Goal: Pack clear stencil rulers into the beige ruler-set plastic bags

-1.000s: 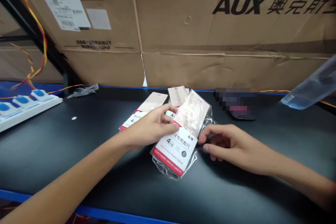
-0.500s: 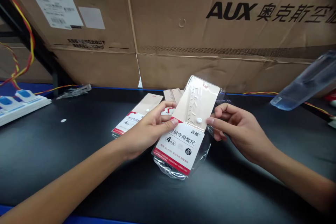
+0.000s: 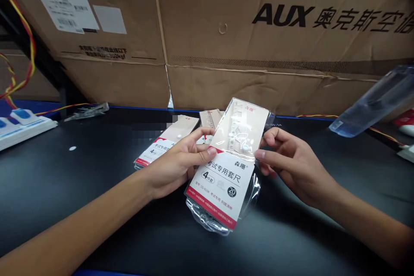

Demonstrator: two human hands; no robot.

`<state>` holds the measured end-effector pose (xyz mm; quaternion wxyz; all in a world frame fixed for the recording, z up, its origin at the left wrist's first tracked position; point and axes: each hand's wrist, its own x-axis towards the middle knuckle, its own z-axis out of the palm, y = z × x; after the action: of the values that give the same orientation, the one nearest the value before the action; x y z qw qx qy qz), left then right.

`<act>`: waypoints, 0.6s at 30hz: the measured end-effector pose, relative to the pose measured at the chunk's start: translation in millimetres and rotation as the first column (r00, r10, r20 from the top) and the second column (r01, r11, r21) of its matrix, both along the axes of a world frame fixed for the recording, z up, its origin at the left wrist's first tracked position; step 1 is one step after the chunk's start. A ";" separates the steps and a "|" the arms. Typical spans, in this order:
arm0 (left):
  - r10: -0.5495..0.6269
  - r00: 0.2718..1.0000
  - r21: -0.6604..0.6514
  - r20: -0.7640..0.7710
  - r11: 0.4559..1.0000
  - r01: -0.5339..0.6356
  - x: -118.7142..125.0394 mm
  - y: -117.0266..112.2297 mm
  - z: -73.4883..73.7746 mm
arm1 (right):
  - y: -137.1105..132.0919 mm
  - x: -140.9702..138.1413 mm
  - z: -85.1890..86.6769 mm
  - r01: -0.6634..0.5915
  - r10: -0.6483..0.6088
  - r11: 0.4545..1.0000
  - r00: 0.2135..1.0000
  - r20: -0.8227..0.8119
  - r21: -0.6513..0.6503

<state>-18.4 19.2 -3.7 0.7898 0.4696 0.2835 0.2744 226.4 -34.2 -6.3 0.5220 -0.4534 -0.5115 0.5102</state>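
A large cardboard box printed "AUX" walls off the back of a black table, where a person's two bare hands work at a clear ruler packet held up above the tabletop, front and center from where I stand. The left hand grips the packet by its left edge, thumb pressed on the front; the right hand sits at the opposite edge, thumb and curled fingers narrow, though I cannot tell whether they pinch the film. Compared with a second ago, the packet faces us more squarely, and the right thumb has risen along its side. Inside the clear wrapping are a pale card, a ruler with scale marks and a white-and-red label across the lower half. To the right leans a clear plastic sleeve; at far left lies a white-and-blue power strip. Behind the left hand rest a second packet, similarly labeled, and a third, partly hidden, its ruler markings showing. A small clear bag, contents unclear, and a tiny white disc lie toward the left.
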 end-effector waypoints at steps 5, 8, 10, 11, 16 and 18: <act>-0.005 0.999 0.057 -0.040 0.998 0.008 1.1 -1.3 -1.5 | 1.3 -1.7 -2.1 0.017 -0.018 0.999 1.000 -0.020 -0.043; -0.036 0.998 0.078 -0.050 0.996 0.040 1.6 -3.6 0.1 | 3.4 -1.5 -5.6 0.011 -0.013 0.997 0.999 -0.033 -0.070; -0.043 0.998 0.083 -0.053 0.995 0.047 1.5 -4.7 1.2 | 4.5 -0.4 -7.5 0.006 -0.010 0.997 0.999 -0.046 -0.083; -0.044 0.998 0.079 -0.047 0.996 0.048 1.4 -5.2 1.8 | 4.7 0.3 -8.3 0.003 -0.007 0.996 0.999 -0.047 -0.090; -0.061 0.998 0.054 -0.005 0.997 0.062 2.1 -7.0 4.1 | 4.7 2.8 -11.7 -0.022 0.020 0.992 1.000 -0.020 -0.122; -0.065 0.997 0.093 -0.030 0.993 0.068 3.2 -8.0 4.7 | 4.7 2.1 -13.2 -0.018 0.018 0.993 1.000 0.003 -0.115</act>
<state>-15.2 11.2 1.0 0.7716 0.5191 0.2653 0.2546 228.5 -29.6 -19.5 0.4895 -0.4791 -0.4864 0.5425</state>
